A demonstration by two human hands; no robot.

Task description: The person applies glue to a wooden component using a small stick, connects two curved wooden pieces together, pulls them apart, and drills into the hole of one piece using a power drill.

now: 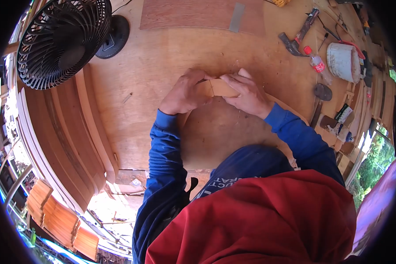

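Both my hands grip curved wooden pieces [224, 87] that meet end to end at a thin dark joint line. My left hand [187, 93] is closed round the left side of this joint, thumb and fingers on the wood. My right hand [249, 93] is closed on the right side, its fingers over the top edge and thumb below. A curved wooden strip [287, 108] runs from near my right hand back under my right forearm. Part of another strip shows below my left wrist. My palms hide much of the wood at the joint.
A black fan [66, 39] stands at the back left, above a stack of curved boards [70, 127]. On the plywood table's [132, 66] right side lie a hammer [295, 42], a plastic bottle [317, 64], a white bucket [342, 61] and a mallet [322, 92].
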